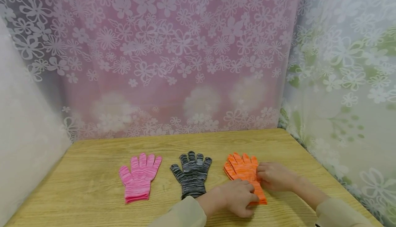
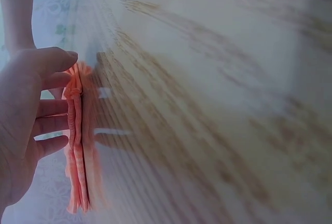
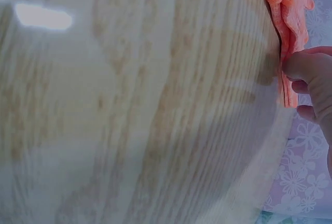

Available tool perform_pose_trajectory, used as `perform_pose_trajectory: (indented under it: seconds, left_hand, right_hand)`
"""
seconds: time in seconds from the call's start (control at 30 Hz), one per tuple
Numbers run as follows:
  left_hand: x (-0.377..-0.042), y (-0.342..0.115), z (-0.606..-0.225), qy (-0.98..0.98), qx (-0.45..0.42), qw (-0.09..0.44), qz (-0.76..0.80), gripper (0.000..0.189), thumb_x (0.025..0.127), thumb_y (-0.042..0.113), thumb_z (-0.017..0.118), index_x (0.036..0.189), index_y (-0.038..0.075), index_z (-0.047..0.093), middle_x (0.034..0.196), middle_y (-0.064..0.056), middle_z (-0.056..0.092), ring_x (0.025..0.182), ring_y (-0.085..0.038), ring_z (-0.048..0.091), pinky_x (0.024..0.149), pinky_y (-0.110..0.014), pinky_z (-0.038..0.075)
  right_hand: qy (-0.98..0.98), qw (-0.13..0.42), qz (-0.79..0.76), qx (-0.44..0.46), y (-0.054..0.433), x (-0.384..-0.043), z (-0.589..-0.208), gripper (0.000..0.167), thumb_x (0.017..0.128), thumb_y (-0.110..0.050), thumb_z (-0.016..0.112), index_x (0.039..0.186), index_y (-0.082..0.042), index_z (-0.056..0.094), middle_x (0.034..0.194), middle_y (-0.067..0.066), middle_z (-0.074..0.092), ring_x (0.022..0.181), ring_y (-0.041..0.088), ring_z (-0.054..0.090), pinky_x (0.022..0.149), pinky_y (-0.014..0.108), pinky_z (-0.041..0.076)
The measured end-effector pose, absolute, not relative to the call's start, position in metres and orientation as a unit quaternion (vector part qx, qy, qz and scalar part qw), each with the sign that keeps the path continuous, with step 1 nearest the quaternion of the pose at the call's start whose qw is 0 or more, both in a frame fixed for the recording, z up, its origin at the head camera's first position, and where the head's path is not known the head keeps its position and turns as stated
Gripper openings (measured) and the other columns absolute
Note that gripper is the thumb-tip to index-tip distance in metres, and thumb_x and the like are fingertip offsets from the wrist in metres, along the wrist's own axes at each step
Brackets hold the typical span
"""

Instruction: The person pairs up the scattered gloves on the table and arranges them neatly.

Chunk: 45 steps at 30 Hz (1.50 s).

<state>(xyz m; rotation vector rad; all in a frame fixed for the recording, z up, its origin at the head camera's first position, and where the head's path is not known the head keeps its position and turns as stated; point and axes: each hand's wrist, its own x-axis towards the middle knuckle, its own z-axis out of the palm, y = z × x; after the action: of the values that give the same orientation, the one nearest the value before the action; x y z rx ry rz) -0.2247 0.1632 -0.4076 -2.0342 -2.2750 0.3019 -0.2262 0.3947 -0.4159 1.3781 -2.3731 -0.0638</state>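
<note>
A stacked pair of orange knit gloves [image 1: 244, 172] lies palm-down on the table, fingers toward the back. My left hand [image 1: 236, 196] lies over the lower left part and cuff, its fingertips resting on the fabric. In the left wrist view, the spread fingers of the left hand [image 2: 31, 110] touch the layered orange gloves [image 2: 77, 146]. At the right edge of the pair, my right hand [image 1: 275, 176] pinches the fabric by the glove fingers. The right wrist view has the right thumb [image 3: 300, 67] against the folded side of the orange gloves [image 3: 282, 32].
A black-and-grey knit glove [image 1: 192, 173] lies left of the orange pair, its cuff close to my left forearm. Farther left is a pink glove [image 1: 140, 177]. Flowered curtains [image 1: 182, 48] hang behind and beside the wooden table [image 1: 92, 158].
</note>
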Motion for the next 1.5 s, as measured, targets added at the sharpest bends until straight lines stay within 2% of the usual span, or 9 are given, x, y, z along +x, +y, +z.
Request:
perform_pose_trajectory:
  seconds: [0.17,0.27,0.4,0.67,0.87,1.07,1.17,1.3,1.5]
  left_hand:
    - [-0.226,0.163,-0.408,-0.737,-0.667,0.043,0.102,0.037,0.09,0.047,0.051,0.124,0.034,0.056,0.104,0.014,0.05,0.092,0.0,0.046,0.077,-0.016,0.036]
    - [-0.227,0.163,-0.409,-0.739,-0.665,0.043,0.103,0.038,0.09,0.047,0.051,0.125,0.034,0.055,0.108,0.014,0.05,0.096,-0.001,0.046,0.079,-0.016,0.036]
    - [-0.229,0.164,-0.408,-0.741,-0.663,0.033,0.103,0.037,0.091,0.05,0.048,0.125,0.036,0.055,0.109,0.015,0.05,0.097,0.0,0.046,0.078,-0.017,0.035]
    - [-0.232,0.16,-0.402,-0.771,-0.629,0.033,0.091,0.039,0.092,0.056,0.041,0.123,0.036,0.054,0.111,0.013,0.05,0.102,-0.004,0.047,0.088,-0.025,0.037]
    - [-0.231,0.153,-0.408,-0.758,-0.637,0.061,0.125,0.039,0.091,0.057,0.041,0.121,0.037,0.055,0.106,0.013,0.05,0.093,-0.005,0.044,0.081,-0.023,0.037]
    - [-0.232,0.152,-0.412,-0.757,-0.64,0.067,0.119,0.037,0.092,0.055,0.042,0.12,0.036,0.055,0.107,0.013,0.048,0.09,-0.005,0.043,0.078,-0.021,0.038]
    - [-0.232,0.151,-0.413,-0.759,-0.638,0.067,0.117,0.038,0.091,0.056,0.042,0.121,0.037,0.055,0.109,0.012,0.048,0.092,-0.005,0.043,0.079,-0.021,0.037]
    - [-0.233,0.151,-0.413,-0.759,-0.636,0.07,0.12,0.04,0.092,0.056,0.04,0.125,0.039,0.052,0.111,0.012,0.048,0.095,-0.006,0.043,0.081,-0.022,0.037]
    - [-0.234,0.151,-0.416,-0.754,-0.642,0.072,0.12,0.04,0.092,0.055,0.04,0.127,0.039,0.051,0.112,0.012,0.049,0.097,-0.006,0.044,0.082,-0.021,0.037]
  right_hand:
    - [-0.876,0.168,-0.001,0.453,0.392,-0.224,-0.411,0.016,0.074,-0.007,0.07,0.073,-0.02,0.061,0.077,-0.011,0.052,0.067,0.002,0.048,0.058,0.018,0.041]
    - [-0.903,0.15,0.025,0.403,0.391,-0.222,-0.411,0.01,0.079,-0.015,0.07,0.076,-0.02,0.062,0.079,-0.012,0.053,0.069,0.002,0.049,0.057,0.021,0.043]
    - [-0.915,0.155,0.033,0.37,0.392,-0.221,-0.415,0.01,0.078,-0.021,0.073,0.084,-0.019,0.064,0.086,-0.008,0.056,0.075,0.006,0.052,0.06,0.024,0.045]
    - [-0.912,0.161,0.036,0.376,0.394,-0.221,-0.419,0.013,0.079,-0.017,0.071,0.09,-0.019,0.063,0.093,-0.005,0.053,0.077,0.007,0.049,0.057,0.022,0.043]
    - [-0.918,0.14,0.042,0.369,0.392,-0.222,-0.419,0.014,0.08,-0.015,0.069,0.087,-0.022,0.06,0.09,-0.007,0.05,0.072,0.002,0.042,0.055,0.019,0.038]
    - [-0.93,0.102,0.05,0.348,0.39,-0.224,-0.414,0.008,0.082,-0.017,0.067,0.086,-0.021,0.061,0.088,-0.007,0.051,0.072,0.002,0.043,0.057,0.022,0.039]
    - [-0.938,0.097,0.065,0.327,0.388,-0.226,-0.411,0.005,0.083,-0.017,0.066,0.086,-0.019,0.063,0.087,-0.007,0.052,0.072,0.004,0.046,0.058,0.024,0.042]
    - [-0.952,0.12,0.063,0.276,0.384,-0.233,-0.406,0.004,0.084,-0.017,0.067,0.084,-0.014,0.066,0.085,-0.005,0.057,0.076,0.013,0.052,0.061,0.027,0.045]
    - [-0.959,0.134,0.038,0.246,0.378,-0.255,-0.4,0.007,0.085,-0.011,0.065,0.089,-0.008,0.069,0.091,0.004,0.063,0.085,0.026,0.056,0.07,0.038,0.048]
